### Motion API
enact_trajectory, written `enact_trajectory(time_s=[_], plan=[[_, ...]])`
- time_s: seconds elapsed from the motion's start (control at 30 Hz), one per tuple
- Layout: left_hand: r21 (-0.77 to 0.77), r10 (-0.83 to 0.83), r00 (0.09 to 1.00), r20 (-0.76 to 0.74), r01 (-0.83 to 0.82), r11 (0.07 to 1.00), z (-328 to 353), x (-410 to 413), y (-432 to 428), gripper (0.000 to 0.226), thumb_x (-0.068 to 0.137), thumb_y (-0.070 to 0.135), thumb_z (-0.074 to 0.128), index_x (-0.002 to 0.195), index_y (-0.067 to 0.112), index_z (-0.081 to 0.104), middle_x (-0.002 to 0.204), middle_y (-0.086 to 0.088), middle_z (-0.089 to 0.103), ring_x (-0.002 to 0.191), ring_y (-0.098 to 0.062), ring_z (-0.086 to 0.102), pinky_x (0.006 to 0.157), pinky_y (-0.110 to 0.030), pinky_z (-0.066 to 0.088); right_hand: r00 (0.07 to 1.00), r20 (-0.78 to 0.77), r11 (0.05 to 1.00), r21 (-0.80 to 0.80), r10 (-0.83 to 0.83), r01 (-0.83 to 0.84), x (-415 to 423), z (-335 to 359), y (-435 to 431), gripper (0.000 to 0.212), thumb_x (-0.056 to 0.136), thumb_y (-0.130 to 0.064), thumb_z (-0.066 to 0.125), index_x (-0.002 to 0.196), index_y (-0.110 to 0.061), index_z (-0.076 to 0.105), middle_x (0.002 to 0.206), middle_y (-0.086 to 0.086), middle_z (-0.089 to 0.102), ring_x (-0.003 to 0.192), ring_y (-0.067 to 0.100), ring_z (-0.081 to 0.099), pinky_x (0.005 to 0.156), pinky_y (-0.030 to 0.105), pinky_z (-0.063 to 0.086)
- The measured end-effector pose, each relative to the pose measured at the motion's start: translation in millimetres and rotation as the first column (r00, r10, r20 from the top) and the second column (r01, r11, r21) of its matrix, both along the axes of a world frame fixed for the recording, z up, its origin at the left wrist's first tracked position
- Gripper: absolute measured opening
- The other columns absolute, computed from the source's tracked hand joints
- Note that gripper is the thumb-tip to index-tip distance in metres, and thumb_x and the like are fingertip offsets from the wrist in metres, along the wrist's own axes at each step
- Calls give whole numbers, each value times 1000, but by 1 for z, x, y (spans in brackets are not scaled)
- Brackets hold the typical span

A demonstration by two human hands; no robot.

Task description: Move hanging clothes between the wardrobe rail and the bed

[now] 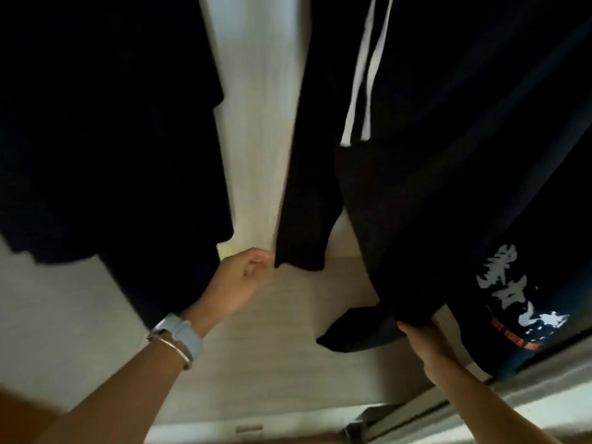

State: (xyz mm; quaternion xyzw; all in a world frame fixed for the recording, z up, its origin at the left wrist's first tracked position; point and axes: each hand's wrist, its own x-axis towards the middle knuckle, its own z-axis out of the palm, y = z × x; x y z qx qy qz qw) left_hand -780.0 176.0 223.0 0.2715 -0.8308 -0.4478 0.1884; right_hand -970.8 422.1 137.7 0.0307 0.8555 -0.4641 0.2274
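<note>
I'm bunching the hem of the hoodie [416,187] in my right hand [423,350], my left hand [240,280] curling loosely beside its sleeve [304,219]; hanging in the wardrobe, it's looking soft and limp, probably better taken at the shoulders.

The camera sits on the person's head and looks forward and down into the wardrobe [256,107]. It is very close. Hanging dark clothes [112,139] fill the upper left of the frame and a hoodie [448,171] fills the upper right, with the pale back wall a strip between them. The shelf [288,341] lies across the lower middle. Both arms come in from the bottom edge, the left hand [243,277] at centre and the right hand [423,350] at lower right. The wide lens bends the edges.
</note>
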Motion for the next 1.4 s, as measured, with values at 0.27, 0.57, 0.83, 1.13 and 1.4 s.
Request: enact_trajectory(time_s=[0.27,0.57,0.83,1.13,1.4], plan=[[193,338,884,322,-411,891,-110,154,64,15,91,16,53,100,18,65,94,2,65,94,-15,61,85,-23,42,794,151,786,123,588,-606,80,-57,-25,32,92,-4,48,120,8,55,107,23,63,94,32,62,78,34,46],[398,562,483,671,-875,277,-222,363,268,18,85,15,57,71,26,61,91,-22,71,89,-38,66,87,-52,49,168,356,110,177,919,-978,169,-92,-64,12,89,-17,55,82,-16,65,87,1,63,87,20,59,84,34,48],[547,726,96,681,-726,-417,-220,446,316,19,94,13,47,104,6,61,105,-14,66,96,-28,61,80,-33,40,-78,471,-163,141,879,-977,320,-106,-123,16,94,-13,49,108,-10,56,97,9,60,72,9,55,50,5,43],[577,727,-160,668,-506,-641,-221,549,316,18,95,17,44,106,10,57,105,-12,62,96,-26,57,84,-32,35,-420,474,-566,218,774,-795,513,-115,-206,28,94,-24,48,117,-10,57,107,2,54,102,17,51,86,28,41],[561,603,-226,765,-226,-796,-254,578,305,23,94,9,44,111,-1,56,103,-16,60,88,-28,56,63,-29,40,-523,516,-702,247,679,-668,625,-127,-289,9,91,-24,52,93,-26,61,107,0,61,104,18,57,92,33,48]])
